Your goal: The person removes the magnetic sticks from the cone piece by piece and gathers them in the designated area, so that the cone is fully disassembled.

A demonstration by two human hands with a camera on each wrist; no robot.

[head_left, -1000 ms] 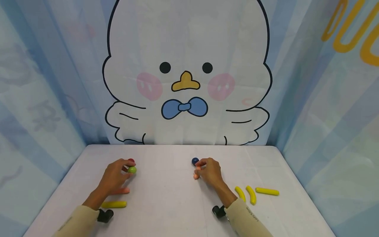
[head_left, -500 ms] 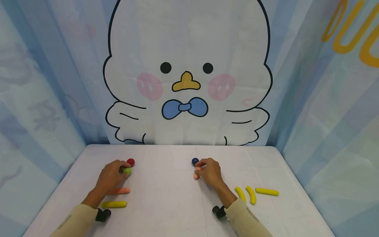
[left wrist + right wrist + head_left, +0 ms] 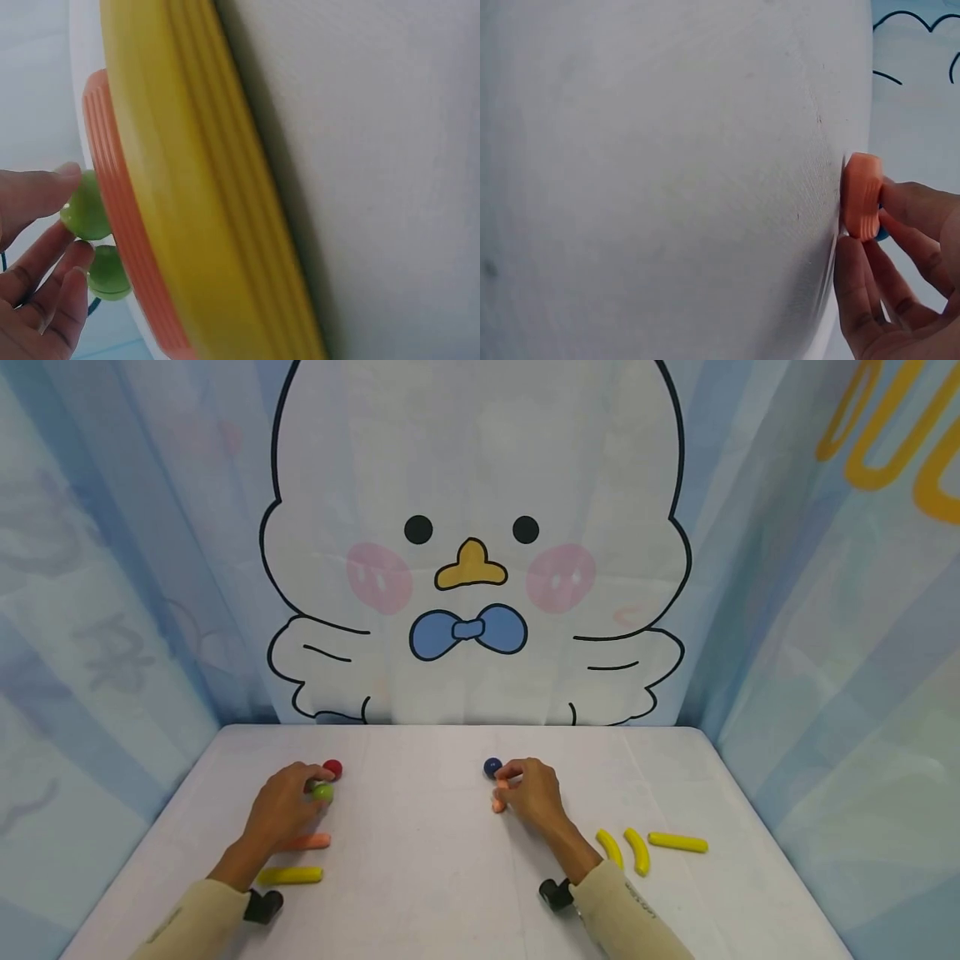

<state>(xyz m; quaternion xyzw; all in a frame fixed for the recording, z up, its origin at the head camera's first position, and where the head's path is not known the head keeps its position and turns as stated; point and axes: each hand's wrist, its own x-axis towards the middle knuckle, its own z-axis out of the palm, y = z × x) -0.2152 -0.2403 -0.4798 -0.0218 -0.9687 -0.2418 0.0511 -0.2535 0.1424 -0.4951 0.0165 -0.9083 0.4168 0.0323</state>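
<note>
My left hand (image 3: 285,797) pinches a green ball (image 3: 323,792) between thumb and fingers, just in front of a red ball (image 3: 333,769). The left wrist view shows that green ball (image 3: 86,208) and a second green ball (image 3: 109,274) beside the lower fingers. Nearer me lie an orange ridged stick (image 3: 313,841), partly behind the forearm, and a yellow stick (image 3: 292,876). My right hand (image 3: 536,795) holds a short orange ridged piece (image 3: 862,196) at the table surface. Just beyond its fingertips is a dark blue ball (image 3: 492,767).
Right of the right forearm lie two curved yellow pieces (image 3: 637,852) and a straight yellow stick (image 3: 678,842). The white table (image 3: 420,893) ends at a cloth backdrop (image 3: 465,685) with a cartoon face, and printed cloth hangs at both sides.
My left hand has drawn the green ball slightly left, leaving more of the red ball visible, then stays still. The right hand keeps its place on the orange piece.
</note>
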